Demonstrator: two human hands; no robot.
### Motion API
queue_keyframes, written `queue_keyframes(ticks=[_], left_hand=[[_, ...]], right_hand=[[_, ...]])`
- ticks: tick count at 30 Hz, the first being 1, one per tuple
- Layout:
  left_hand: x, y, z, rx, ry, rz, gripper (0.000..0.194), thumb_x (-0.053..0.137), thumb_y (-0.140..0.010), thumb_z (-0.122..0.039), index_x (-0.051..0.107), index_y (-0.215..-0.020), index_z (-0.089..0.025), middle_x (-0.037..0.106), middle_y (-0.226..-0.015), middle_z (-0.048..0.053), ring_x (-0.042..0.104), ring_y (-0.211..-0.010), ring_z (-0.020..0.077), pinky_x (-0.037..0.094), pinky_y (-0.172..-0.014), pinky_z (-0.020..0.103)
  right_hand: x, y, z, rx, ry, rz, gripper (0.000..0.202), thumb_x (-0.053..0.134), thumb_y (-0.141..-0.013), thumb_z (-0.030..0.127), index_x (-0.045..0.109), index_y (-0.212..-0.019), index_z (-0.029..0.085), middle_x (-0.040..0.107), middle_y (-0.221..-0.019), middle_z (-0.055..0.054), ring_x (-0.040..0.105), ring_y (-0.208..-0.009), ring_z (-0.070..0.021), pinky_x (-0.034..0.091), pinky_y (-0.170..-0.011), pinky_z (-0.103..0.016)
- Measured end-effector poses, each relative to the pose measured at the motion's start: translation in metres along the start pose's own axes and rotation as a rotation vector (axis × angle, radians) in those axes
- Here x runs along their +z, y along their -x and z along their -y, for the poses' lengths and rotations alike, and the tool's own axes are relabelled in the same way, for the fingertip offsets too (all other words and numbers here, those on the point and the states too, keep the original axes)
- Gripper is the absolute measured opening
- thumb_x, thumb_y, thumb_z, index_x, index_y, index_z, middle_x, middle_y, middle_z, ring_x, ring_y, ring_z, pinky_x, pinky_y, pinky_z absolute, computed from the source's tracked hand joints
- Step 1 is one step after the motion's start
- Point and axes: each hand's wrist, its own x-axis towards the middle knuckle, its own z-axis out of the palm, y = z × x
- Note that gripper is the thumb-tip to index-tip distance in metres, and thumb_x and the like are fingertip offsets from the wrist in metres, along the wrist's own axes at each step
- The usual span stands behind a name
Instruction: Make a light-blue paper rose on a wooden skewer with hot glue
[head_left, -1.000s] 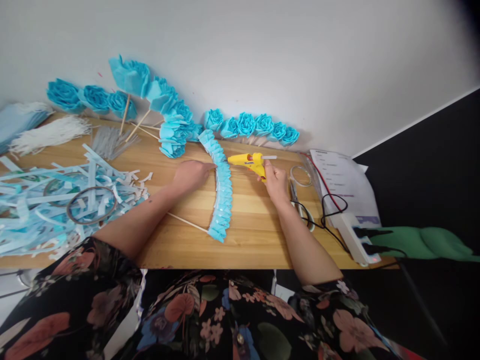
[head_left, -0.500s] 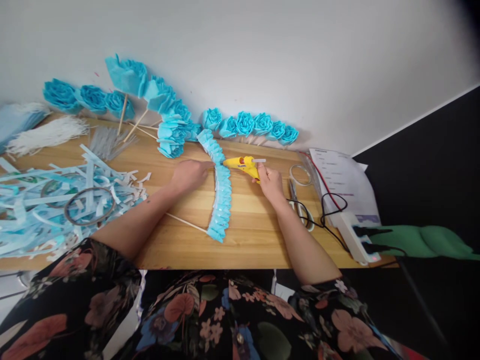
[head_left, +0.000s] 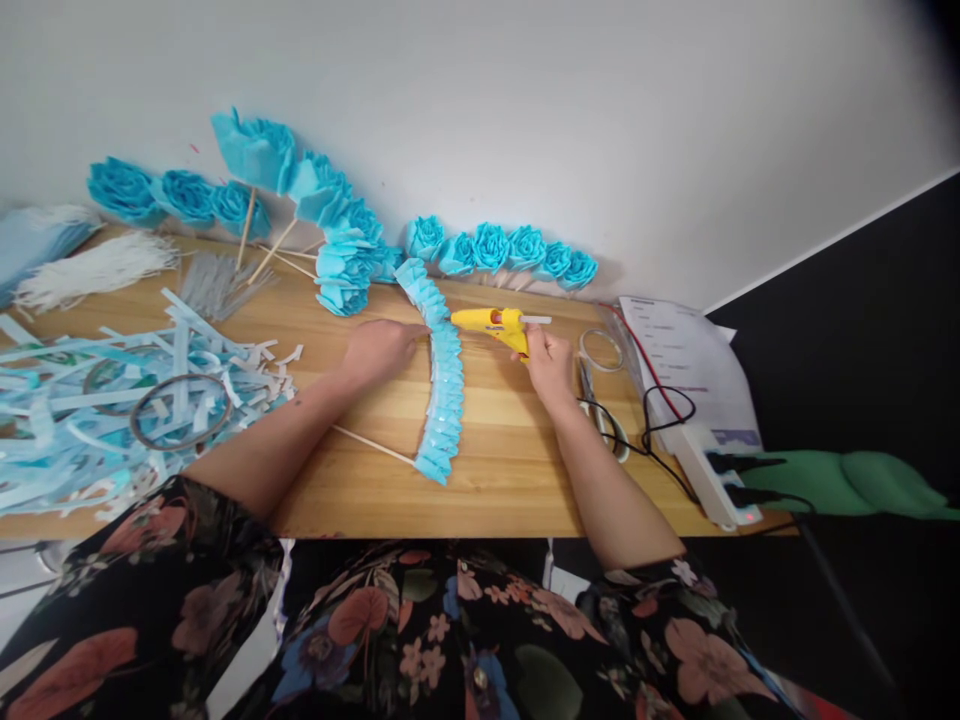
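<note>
A gathered strip of blue crepe paper lies in a long curve on the table, with a thin wooden stick at its near end. My left hand reaches to the strip's left edge, its index finger stretched out and touching the paper, the other fingers bent. In my right hand is a yellow hot glue gun, gripped by its handle, a glue stick poking out of its back. Its nozzle points left, close to the right edge of the strip.
Blue paper flowers on sticks stand along the wall. Paper scraps and a ring of tape cover the left side. Scissors, a tape roll, a power strip and printed sheets lie at right.
My right hand has moved slightly right with the glue gun, drawing its nozzle a little away from the strip. My left hand stays almost in place.
</note>
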Motion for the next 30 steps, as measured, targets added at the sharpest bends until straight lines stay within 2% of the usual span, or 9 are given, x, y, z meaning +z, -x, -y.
queue_keyframes(ticks=[6, 13, 18, 22, 25, 30], left_hand=[[-0.0008, 0.0006, -0.0011, -0.012, -0.013, 0.007, 0.050, 0.038, -0.098, -0.026, 0.065, -0.139, -0.034, 0.076, -0.119, 0.010, 0.072, -0.107, 0.0319, 0.053, -0.083, 0.037], [-0.0030, 0.0008, -0.0011, 0.000, -0.011, 0.022, 0.051, 0.040, -0.098, -0.027, 0.061, -0.144, -0.033, 0.076, -0.118, 0.011, 0.072, -0.105, 0.0304, 0.053, -0.083, 0.036], [-0.0052, 0.0013, -0.0017, 0.016, -0.003, 0.022, 0.049, 0.041, -0.098, -0.026, 0.064, -0.140, -0.034, 0.075, -0.121, 0.010, 0.071, -0.108, 0.0305, 0.053, -0.085, 0.036], [-0.0039, 0.0011, -0.0016, 0.014, 0.008, 0.022, 0.050, 0.041, -0.097, -0.025, 0.064, -0.140, -0.033, 0.075, -0.122, 0.010, 0.071, -0.109, 0.0317, 0.054, -0.085, 0.037], [-0.0021, 0.0009, -0.0007, 0.009, 0.014, 0.015, 0.050, 0.041, -0.097, -0.025, 0.064, -0.140, -0.033, 0.075, -0.121, 0.010, 0.071, -0.108, 0.0307, 0.053, -0.086, 0.037], [-0.0012, 0.0009, -0.0001, 0.009, 0.013, 0.004, 0.050, 0.041, -0.096, -0.026, 0.065, -0.139, -0.034, 0.076, -0.120, 0.010, 0.071, -0.108, 0.0302, 0.052, -0.085, 0.036]], right_hand=[[0.0002, 0.0009, 0.0030, -0.022, 0.144, 0.114, 0.062, 0.036, -0.098, 0.057, 0.061, -0.055, 0.020, 0.067, -0.055, -0.006, 0.058, -0.054, -0.0166, 0.033, -0.054, -0.029], [0.0004, -0.0001, 0.0014, -0.008, 0.162, 0.112, 0.065, 0.034, -0.099, 0.059, 0.062, -0.055, 0.020, 0.067, -0.056, -0.006, 0.058, -0.054, -0.0166, 0.033, -0.054, -0.028], [-0.0001, -0.0006, 0.0005, 0.009, 0.170, 0.021, 0.065, 0.033, -0.098, 0.061, 0.061, -0.056, 0.020, 0.065, -0.053, -0.006, 0.058, -0.055, -0.0172, 0.032, -0.054, -0.029], [0.0004, 0.0003, -0.0008, -0.011, 0.107, -0.024, 0.067, 0.032, -0.098, 0.063, 0.063, -0.058, 0.019, 0.065, -0.055, -0.006, 0.059, -0.056, -0.0172, 0.036, -0.056, -0.029], [0.0014, 0.0007, -0.0013, -0.024, 0.064, 0.007, 0.065, 0.033, -0.097, 0.063, 0.065, -0.062, 0.019, 0.067, -0.057, -0.005, 0.060, -0.058, -0.0176, 0.037, -0.057, -0.028], [0.0010, 0.0000, 0.0008, -0.013, 0.150, 0.078, 0.063, 0.036, -0.099, 0.058, 0.062, -0.055, 0.020, 0.066, -0.055, -0.005, 0.059, -0.055, -0.0174, 0.033, -0.055, -0.029]])
